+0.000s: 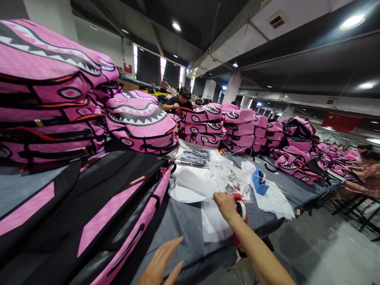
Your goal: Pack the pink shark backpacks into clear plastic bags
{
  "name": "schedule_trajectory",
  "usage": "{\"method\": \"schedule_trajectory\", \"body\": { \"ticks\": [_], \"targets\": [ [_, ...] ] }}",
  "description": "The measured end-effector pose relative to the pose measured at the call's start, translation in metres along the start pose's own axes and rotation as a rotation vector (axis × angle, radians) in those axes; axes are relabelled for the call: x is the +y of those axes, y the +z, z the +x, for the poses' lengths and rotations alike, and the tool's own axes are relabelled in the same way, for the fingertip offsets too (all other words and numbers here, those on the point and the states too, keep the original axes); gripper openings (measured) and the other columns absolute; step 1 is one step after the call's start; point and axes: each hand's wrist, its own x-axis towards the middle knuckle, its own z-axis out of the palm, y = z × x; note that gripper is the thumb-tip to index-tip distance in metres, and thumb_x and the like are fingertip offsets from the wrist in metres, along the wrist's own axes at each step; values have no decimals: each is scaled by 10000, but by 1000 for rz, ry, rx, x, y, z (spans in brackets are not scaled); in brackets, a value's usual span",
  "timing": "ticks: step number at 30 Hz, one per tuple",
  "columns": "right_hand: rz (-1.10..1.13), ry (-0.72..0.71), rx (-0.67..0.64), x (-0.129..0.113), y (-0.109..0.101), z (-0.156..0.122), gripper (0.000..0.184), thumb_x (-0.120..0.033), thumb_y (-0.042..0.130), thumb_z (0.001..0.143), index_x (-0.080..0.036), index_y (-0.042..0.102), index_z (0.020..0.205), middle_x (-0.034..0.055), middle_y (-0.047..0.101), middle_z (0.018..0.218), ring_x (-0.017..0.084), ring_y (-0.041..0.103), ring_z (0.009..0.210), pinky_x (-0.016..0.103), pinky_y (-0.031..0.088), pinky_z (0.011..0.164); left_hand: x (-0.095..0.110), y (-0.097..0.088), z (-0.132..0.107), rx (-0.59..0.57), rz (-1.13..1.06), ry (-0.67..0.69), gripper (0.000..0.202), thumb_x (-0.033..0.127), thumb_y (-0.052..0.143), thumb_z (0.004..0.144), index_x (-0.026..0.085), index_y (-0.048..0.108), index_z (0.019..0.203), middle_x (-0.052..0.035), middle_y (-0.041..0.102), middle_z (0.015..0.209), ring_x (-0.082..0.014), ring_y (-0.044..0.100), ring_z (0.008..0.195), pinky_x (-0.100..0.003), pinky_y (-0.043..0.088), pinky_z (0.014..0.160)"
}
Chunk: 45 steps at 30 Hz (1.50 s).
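My left hand [162, 261] is low in the picture, above the grey-covered table [175, 223], fingers apart and holding nothing I can see. Over white sheets of paper [209, 217], my right hand [225, 204] is closed with its fingers curled together; what they hold, if anything, is hidden. Right beside that hand stands a red tape dispenser [236, 198] with a roll of tape, partly covered by my wrist. To the left lies a black and pink backpack [109, 213], straps and back panel upward, its near side close to my left hand.
Stacked pink shark-mouth backpacks [50, 79] rise at the left, and more backpacks [204, 126] line the table's far side. A blue tape dispenser [259, 182] and plastic bags [194, 156] lie among papers. One co-worker [181, 101] is behind the stacks, another person [369, 174] at far right.
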Motion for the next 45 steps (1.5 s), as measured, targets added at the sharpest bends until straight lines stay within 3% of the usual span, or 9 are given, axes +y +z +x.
{"method": "schedule_trajectory", "body": {
  "ticks": [3,7,10,16,22,29,35,42,45],
  "targets": [
    [16,-232,7,-32,-18,-12,210,-333,529,1041,-221,706,1027,54,761,943,175,687,848,289,375,753,6,19,26,7,-26,-164,757,286,609,928,334,254,1595,-72,486,1578,-245,466,1448,-454,475,1144],
    [425,-513,-33,-57,-39,-30,107,-332,673,952,-252,728,996,-19,758,867,126,667,742,238,363,646,9,39,56,-21,-441,-448,635,321,761,734,288,632,1355,-74,638,1430,-340,481,1419,-631,189,1255],
    [889,-350,-68,-42,-46,-40,384,-477,828,768,-226,726,1041,-26,705,785,127,610,678,232,399,640,8,38,54,-33,-613,-631,332,476,764,704,228,789,923,-69,799,961,-349,709,1022,-610,408,1143],
    [1512,-155,-362,-47,-18,-67,717,-691,848,589,-154,716,1045,58,722,882,217,661,832,319,496,792,19,26,5,94,-1041,-922,557,572,841,648,178,776,1036,-73,776,900,-266,703,820,-329,574,735],
    [1400,-84,-167,-116,1,-88,497,-640,729,793,-149,729,865,59,692,798,194,629,772,277,481,702,29,20,-24,199,-833,-932,653,607,834,622,196,749,1123,-112,774,1049,-323,697,1037,-369,566,906],
    [1214,-322,-286,-133,20,-84,548,-653,508,941,-155,731,890,8,578,654,123,465,587,238,350,558,37,-17,-61,237,-692,-1041,628,774,550,811,180,752,828,-33,690,750,-196,616,734,-267,494,668],
    [890,-456,-345,-130,13,-72,601,-630,346,991,-172,637,733,18,552,651,140,477,616,260,302,590,19,-38,-124,697,21,-1050,590,756,599,773,240,751,1016,-90,750,1071,-303,677,1062,-447,533,987],
    [866,-690,-835,-145,-16,-62,540,-609,460,968,-173,672,731,15,601,674,138,464,626,266,319,603,-18,-30,-103,569,209,-1107,482,569,533,749,165,755,894,-229,755,1040,-476,622,1118,-675,435,1005],
    [883,-607,-746,-138,-21,-48,589,-643,414,970,-174,569,648,14,544,622,135,428,597,276,304,579,-17,-41,-108,568,111,-1112,426,542,516,699,205,760,794,-186,776,990,-422,672,1035,-596,505,963]
  ]
}}
